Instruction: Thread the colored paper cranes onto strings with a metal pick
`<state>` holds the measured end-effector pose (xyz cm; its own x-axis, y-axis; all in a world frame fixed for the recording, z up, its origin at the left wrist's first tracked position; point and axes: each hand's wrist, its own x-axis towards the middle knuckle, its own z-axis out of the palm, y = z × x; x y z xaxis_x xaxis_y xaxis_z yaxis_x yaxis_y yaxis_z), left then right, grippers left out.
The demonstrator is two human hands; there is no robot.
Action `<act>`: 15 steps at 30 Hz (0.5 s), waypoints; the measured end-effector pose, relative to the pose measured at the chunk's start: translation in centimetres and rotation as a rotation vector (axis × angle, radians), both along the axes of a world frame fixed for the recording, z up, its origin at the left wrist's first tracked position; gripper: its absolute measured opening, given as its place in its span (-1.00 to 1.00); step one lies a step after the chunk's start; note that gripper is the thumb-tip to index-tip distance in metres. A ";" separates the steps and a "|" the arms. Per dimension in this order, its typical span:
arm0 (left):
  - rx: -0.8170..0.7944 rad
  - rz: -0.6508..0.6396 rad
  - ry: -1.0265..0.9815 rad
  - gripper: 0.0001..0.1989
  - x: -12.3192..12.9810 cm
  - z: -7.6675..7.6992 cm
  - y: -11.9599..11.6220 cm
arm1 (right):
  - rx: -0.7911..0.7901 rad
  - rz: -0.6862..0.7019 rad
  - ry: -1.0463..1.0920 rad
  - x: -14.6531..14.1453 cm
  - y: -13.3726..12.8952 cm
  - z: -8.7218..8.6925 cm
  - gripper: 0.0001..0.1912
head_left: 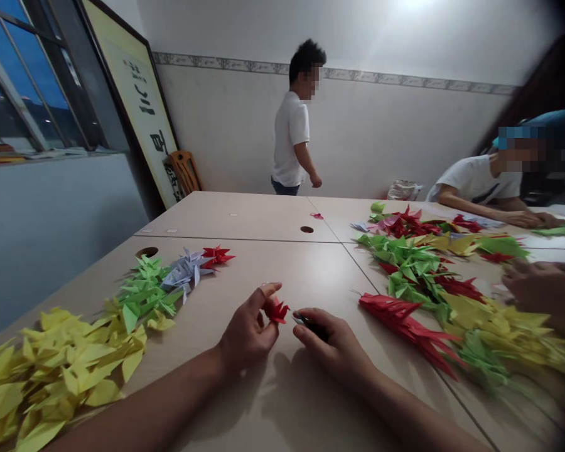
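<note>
A small red folded-paper flower (279,312) is held between the fingers of my left hand (250,326), above the middle of the table. Just to its right, my right hand (332,339) grips a small dark tool (316,328) whose metal tip points at the flower; a small gap shows between them. Left of my hands lie a yellow paper pile (70,364), green paper pieces (148,285), pale purple pieces (187,271) and a red piece (217,255). On the right, a bundle of long red paper pieces (407,323) lies on the table.
More green (407,260) and yellow pieces (496,320) cover the right side of the table (263,216). A person (290,135) stands beyond the table. Another person (480,179) leans over its far right. Somebody's blurred hand (539,292) is at the right edge.
</note>
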<state>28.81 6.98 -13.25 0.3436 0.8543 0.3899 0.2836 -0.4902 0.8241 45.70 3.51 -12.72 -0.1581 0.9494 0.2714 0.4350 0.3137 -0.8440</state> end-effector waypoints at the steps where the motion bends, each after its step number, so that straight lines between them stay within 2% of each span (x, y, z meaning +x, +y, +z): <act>1: -0.034 -0.023 -0.002 -0.45 0.0 0.0 0.0 | -0.002 -0.030 0.033 0.0 0.0 -0.1 -0.70; 4: -0.063 -0.108 0.019 -0.48 0.0 -0.1 0.0 | -0.025 -0.063 0.121 -0.1 0.2 -0.5 -0.64; 8: -0.044 -0.182 0.015 -0.52 0.0 -0.5 0.1 | -0.018 -0.009 0.152 -0.4 0.6 -0.9 -0.80; 15: -0.097 -0.185 0.018 -0.53 0.1 -0.5 0.1 | -0.039 -0.037 0.091 -0.4 0.9 -0.8 -0.82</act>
